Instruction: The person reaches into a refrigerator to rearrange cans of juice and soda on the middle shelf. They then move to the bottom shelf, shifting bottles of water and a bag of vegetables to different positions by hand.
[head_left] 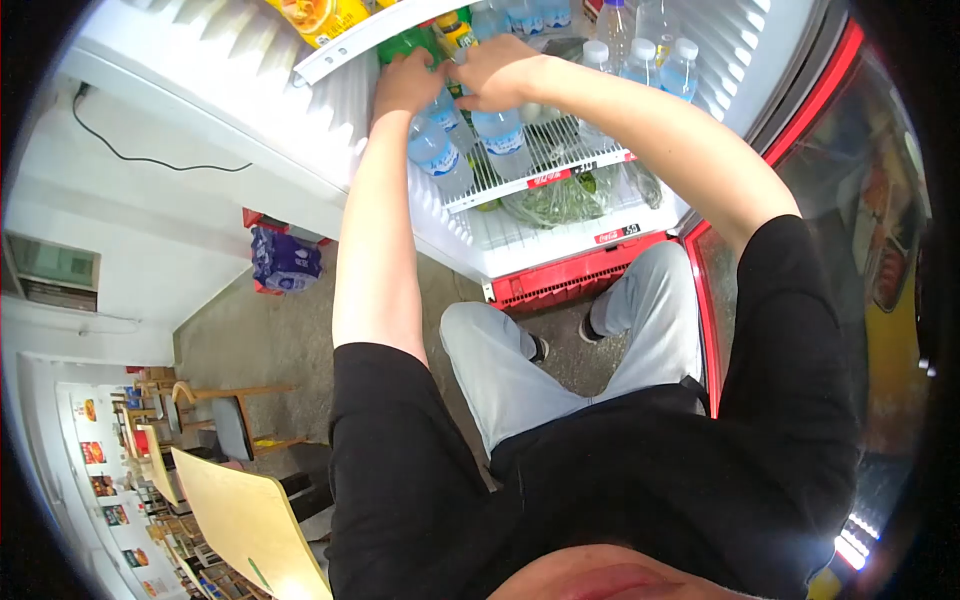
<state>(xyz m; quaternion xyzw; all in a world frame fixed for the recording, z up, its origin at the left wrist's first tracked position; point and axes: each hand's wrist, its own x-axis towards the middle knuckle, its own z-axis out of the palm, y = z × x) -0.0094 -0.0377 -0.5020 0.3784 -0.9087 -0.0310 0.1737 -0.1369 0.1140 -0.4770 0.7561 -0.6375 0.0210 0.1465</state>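
Through the head camera I see both hands inside the drinks cooler (530,287), over its wire shelf (556,152). My left hand (403,85) has its fingers bent at the green bottle (402,44), which stands at the back left, below the upper shelf edge (375,36); I can't tell whether they grip it. My right hand (497,73) is just beside it, thumb apart from loosely curled fingers, near a yellow-labelled bottle (459,34); its grip I can't tell either. The writing on both bottles is unreadable.

Water bottles (437,152) in front of the hands wear blue-and-white labels, their lettering too small to read. On the lower front edge, a red tag (608,237) carries white script that looks like Coca-Cola, beside pale digits I can't make out surely. Another red tag (548,179) on the wire shelf's edge is illegible. A purple package (285,258) outside shows blurred white marks.
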